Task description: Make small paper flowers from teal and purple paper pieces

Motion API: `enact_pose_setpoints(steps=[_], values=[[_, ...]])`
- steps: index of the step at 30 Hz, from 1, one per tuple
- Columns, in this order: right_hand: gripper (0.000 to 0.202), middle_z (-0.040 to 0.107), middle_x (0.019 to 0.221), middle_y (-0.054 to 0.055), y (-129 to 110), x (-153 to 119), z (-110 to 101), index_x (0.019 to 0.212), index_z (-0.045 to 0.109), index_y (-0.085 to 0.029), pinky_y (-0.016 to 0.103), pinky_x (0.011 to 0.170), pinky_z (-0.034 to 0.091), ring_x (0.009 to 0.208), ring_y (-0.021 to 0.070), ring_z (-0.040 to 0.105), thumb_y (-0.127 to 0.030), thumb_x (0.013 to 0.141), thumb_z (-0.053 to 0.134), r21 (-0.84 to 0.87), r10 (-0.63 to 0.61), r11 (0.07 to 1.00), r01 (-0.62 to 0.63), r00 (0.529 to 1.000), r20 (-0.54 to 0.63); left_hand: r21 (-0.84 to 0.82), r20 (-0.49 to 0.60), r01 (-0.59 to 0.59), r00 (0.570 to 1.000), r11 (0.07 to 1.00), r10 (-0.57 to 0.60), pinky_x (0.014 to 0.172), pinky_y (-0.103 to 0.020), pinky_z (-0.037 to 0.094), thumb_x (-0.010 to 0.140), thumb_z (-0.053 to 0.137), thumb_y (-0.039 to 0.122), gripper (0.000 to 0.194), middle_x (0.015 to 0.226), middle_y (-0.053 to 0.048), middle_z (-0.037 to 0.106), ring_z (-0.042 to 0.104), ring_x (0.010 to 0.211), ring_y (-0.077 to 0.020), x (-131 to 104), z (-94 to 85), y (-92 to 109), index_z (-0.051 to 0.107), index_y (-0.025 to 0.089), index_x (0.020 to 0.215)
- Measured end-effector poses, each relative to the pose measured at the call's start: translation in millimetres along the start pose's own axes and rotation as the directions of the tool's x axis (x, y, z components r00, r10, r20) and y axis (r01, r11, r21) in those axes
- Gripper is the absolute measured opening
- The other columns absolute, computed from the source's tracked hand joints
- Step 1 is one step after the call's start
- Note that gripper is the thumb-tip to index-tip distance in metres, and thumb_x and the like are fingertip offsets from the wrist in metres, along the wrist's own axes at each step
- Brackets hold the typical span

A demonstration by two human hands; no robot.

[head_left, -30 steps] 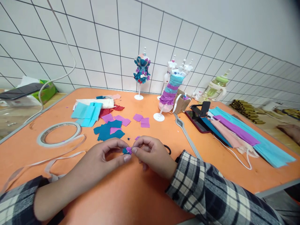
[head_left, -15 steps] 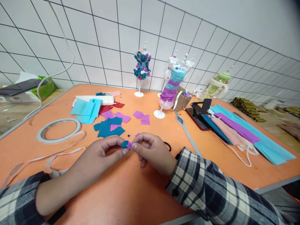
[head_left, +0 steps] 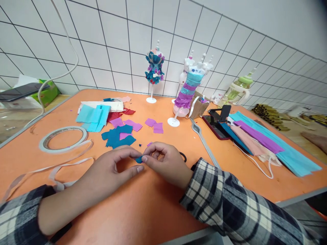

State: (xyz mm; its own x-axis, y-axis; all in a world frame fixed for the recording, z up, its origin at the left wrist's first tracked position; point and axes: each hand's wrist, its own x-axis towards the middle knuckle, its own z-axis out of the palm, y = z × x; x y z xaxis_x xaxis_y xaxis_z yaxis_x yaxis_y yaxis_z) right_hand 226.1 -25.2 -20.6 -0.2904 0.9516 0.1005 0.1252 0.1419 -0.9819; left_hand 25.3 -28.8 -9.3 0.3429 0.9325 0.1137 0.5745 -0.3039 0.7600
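Observation:
A small gathered scrap of dark teal crepe paper (head_left: 138,159) is pinched between the thumb and forefinger of my right hand (head_left: 166,163). My left hand (head_left: 112,166) reaches in from the left with thumb and fingers apart; its fingertips touch or nearly touch the scrap's upper edge. Just beyond the hands lies a tiny purple bit (head_left: 150,144), partly hidden by my right hand. Larger teal pieces (head_left: 114,136) and purple squares (head_left: 158,128) are spread on the orange table (head_left: 122,211) farther back.
A roll of white tape (head_left: 44,144) and loose ribbon (head_left: 51,166) lie left. Light blue paper (head_left: 98,119) is behind them. Small dress forms, one teal (head_left: 154,64) and one blue-purple (head_left: 187,88), stand at the back. A phone (head_left: 216,127) and long paper strips (head_left: 263,139) lie right.
My left thumb has come off the scrap and dropped away from the fingers. The scrap's purple part, visible before, is now hidden, while my right hand keeps its pinch.

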Motion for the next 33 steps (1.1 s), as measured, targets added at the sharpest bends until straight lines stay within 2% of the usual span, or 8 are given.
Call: enact_pose_setpoints(steps=[3, 8, 18, 20, 22, 25, 28, 33], values=[[0.015, 0.057, 0.067, -0.004, 2.4, 0.1, -0.2, 0.082, 0.070, -0.020, 0.025, 0.054, 0.033, 0.057, 0.0089, 0.042, -0.034, 0.080, 0.073, 0.015, -0.009, 1.000, 0.009, 1.000, -0.010, 0.020, -0.115, -0.029, 0.993, 0.999, 0.031, 0.090, -0.037, 0.057, 0.081, 0.068, 0.056, 0.031, 0.102, -0.002, 0.079, 0.073, 0.098, -0.0263, -1.1, -1.6, 2.5, 0.077, 0.030, 0.094], [0.014, 0.062, 0.072, -0.003, 0.1, -1.5, 0.7, 0.082, 0.071, -0.020, 0.025, 0.054, 0.034, 0.056, 0.0082, 0.044, -0.034, 0.080, 0.073, 0.015, -0.048, 0.999, 0.048, 0.999, -0.021, 0.064, -0.169, -0.055, 0.983, 0.996, 0.065, 0.083, -0.033, 0.056, 0.085, 0.066, 0.054, 0.026, 0.090, 0.001, 0.078, 0.072, 0.088, -0.0235, -2.3, -4.3, 5.1, 0.077, 0.031, 0.081], [0.013, 0.060, 0.069, -0.004, -3.8, -1.2, -1.3, 0.085, 0.070, -0.020, 0.024, 0.055, 0.035, 0.057, 0.0087, 0.046, -0.032, 0.079, 0.071, -0.009, 0.022, 1.000, -0.021, 1.000, 0.015, 0.011, -0.126, 0.006, 0.992, 1.000, -0.005, 0.087, -0.038, 0.058, 0.082, 0.065, 0.061, 0.034, 0.089, -0.002, 0.079, 0.072, 0.088, -0.0255, -0.3, -5.1, 5.2, 0.076, 0.029, 0.079], [0.015, 0.055, 0.063, -0.005, -2.6, 0.0, -1.4, 0.082, 0.070, -0.020, 0.024, 0.054, 0.033, 0.056, 0.0092, 0.043, -0.034, 0.079, 0.072, -0.033, 0.037, 0.999, -0.037, 0.999, -0.008, -0.013, -0.121, 0.027, 0.992, 1.000, -0.028, 0.090, -0.040, 0.059, 0.082, 0.065, 0.064, 0.038, 0.095, -0.004, 0.080, 0.073, 0.092, -0.0273, -0.6, -4.4, 1.7, 0.077, 0.028, 0.085], [0.016, 0.055, 0.063, -0.004, -1.5, 4.8, -5.8, 0.082, 0.070, -0.020, 0.024, 0.055, 0.034, 0.057, 0.0100, 0.043, -0.035, 0.079, 0.072, -0.045, 0.038, 0.998, -0.040, 0.999, -0.030, -0.057, -0.142, 0.055, 0.988, 0.997, -0.063, 0.095, -0.043, 0.060, 0.082, 0.066, 0.067, 0.048, 0.107, -0.007, 0.079, 0.073, 0.102, -0.0297, 0.0, -4.2, -3.8, 0.077, 0.029, 0.108], [0.019, 0.066, 0.073, 0.000, -0.3, 20.7, -27.1, 0.085, 0.071, -0.019, 0.026, 0.062, 0.041, 0.065, 0.0125, 0.053, -0.037, 0.080, 0.070, -0.063, 0.046, 0.997, -0.050, 0.997, -0.056, -0.069, -0.185, 0.078, 0.979, 0.995, -0.090, 0.100, -0.049, 0.058, 0.081, 0.066, 0.069, 0.074, 0.113, -0.009, 0.077, 0.072, 0.110, -0.0315, 4.9, -6.8, -13.0, 0.060, 0.029, 0.143], [0.020, 0.074, 0.085, 0.003, 2.9, 41.2, -62.8, 0.086, 0.075, -0.017, 0.028, 0.075, 0.047, 0.079, 0.0157, 0.063, -0.036, 0.081, 0.068, -0.197, 0.066, 0.974, -0.111, 0.973, -0.221, -0.041, -0.181, 0.106, 0.977, 0.994, -0.111, 0.091, -0.047, 0.061, 0.082, 0.061, 0.072, 0.073, 0.103, -0.008, 0.076, 0.074, 0.102, -0.0312, 12.8, -10.8, -19.1, 0.060, 0.027, 0.141], [0.026, 0.076, 0.085, 0.004, 18.2, 59.8, -110.8, 0.090, 0.080, -0.015, 0.030, 0.075, 0.045, 0.082, 0.0180, 0.064, -0.036, 0.083, 0.067, -0.303, 0.096, 0.928, -0.217, 0.924, -0.370, -0.027, -0.170, 0.084, 0.982, 0.996, -0.087, 0.089, -0.044, 0.060, 0.085, 0.060, 0.070, 0.072, 0.103, -0.008, 0.076, 0.073, 0.105, -0.0307, 19.0, -11.3, -23.9, 0.057, 0.026, 0.142]])
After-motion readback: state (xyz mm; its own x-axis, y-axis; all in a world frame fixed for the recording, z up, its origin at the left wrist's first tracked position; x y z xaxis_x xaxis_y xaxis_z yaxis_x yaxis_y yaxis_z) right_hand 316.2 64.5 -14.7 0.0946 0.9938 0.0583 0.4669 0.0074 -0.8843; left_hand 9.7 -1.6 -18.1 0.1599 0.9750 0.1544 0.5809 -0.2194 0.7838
